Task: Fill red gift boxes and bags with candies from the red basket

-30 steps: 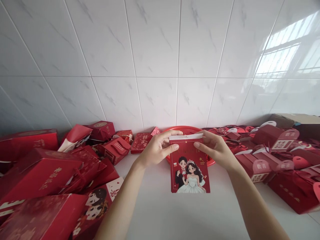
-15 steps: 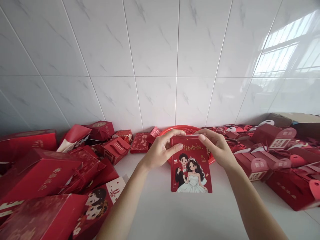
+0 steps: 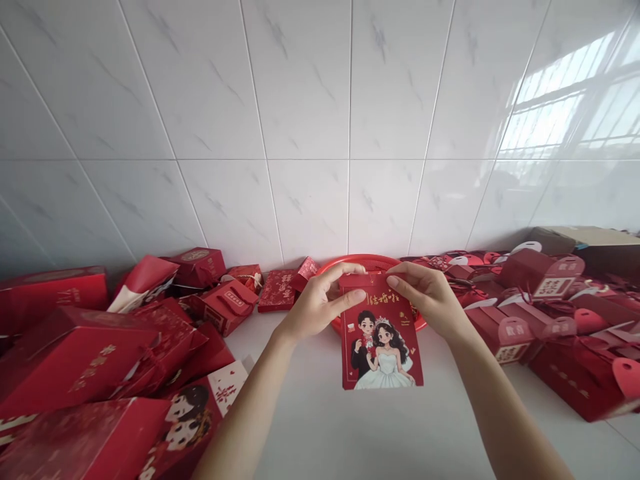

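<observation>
A red wedding gift box (image 3: pixel 383 347) with a cartoon bride and groom and gold lettering hangs upright in front of me, above the white tabletop. My left hand (image 3: pixel 327 297) grips its upper left side, thumb on the printed front and fingers behind. At the top right edge, my right hand (image 3: pixel 425 293) pinches the box between thumb and fingers. Between the hands a narrow red strip shows along the top, perhaps a flap. Partly hidden behind the box is a red plastic basket (image 3: pixel 363 260), its contents mostly covered.
Red gift boxes (image 3: pixel 75 353) pile up on the left, one with two cartoon faces (image 3: pixel 185 423). Rows of handled red boxes (image 3: pixel 505 327) stand on the right, with a cardboard carton (image 3: pixel 590 237) behind. A tiled wall (image 3: pixel 310 200) rises at the back.
My right thumb and fingers have shifted slightly left along the box's top edge. A red strip now shows at the top, above the lettering. The camera view has shifted slightly.
</observation>
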`<action>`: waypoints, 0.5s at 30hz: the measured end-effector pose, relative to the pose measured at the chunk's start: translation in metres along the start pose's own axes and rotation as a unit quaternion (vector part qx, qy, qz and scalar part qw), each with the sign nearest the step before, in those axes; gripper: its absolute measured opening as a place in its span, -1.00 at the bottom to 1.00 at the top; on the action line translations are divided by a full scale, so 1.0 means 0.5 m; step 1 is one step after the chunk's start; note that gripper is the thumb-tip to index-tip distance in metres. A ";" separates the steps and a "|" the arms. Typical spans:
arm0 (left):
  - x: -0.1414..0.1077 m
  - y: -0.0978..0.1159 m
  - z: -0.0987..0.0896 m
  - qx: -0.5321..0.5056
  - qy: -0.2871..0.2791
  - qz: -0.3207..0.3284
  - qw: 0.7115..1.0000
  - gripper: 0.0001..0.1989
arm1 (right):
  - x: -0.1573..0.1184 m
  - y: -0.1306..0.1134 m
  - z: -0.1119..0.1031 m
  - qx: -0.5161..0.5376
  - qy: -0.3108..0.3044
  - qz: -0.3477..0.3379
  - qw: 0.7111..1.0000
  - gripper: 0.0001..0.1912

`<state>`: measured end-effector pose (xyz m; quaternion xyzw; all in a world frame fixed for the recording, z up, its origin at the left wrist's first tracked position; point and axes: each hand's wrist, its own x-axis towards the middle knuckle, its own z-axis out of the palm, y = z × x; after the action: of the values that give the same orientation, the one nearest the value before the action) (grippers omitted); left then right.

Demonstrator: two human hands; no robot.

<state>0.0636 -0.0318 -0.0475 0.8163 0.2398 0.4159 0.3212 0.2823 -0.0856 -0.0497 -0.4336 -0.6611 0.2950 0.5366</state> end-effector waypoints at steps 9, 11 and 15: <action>0.002 -0.005 0.008 -0.001 0.009 -0.003 1.000 -0.65 | 0.000 -0.002 0.001 -0.026 0.007 -0.020 0.999 -0.58; 0.007 -0.022 0.013 -0.029 0.010 -0.016 0.999 -0.59 | 0.000 -0.003 -0.007 -0.068 0.017 -0.046 0.996 -0.60; 0.023 -0.090 0.042 -0.124 -0.006 -0.089 0.988 -0.41 | -0.006 -0.014 -0.038 -0.136 0.089 -0.096 0.982 -0.67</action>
<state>0.0818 -0.0004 -0.0833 0.7476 0.2564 0.4075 0.4575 0.2993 -0.0929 -0.0406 -0.4613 -0.6832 0.1101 0.5553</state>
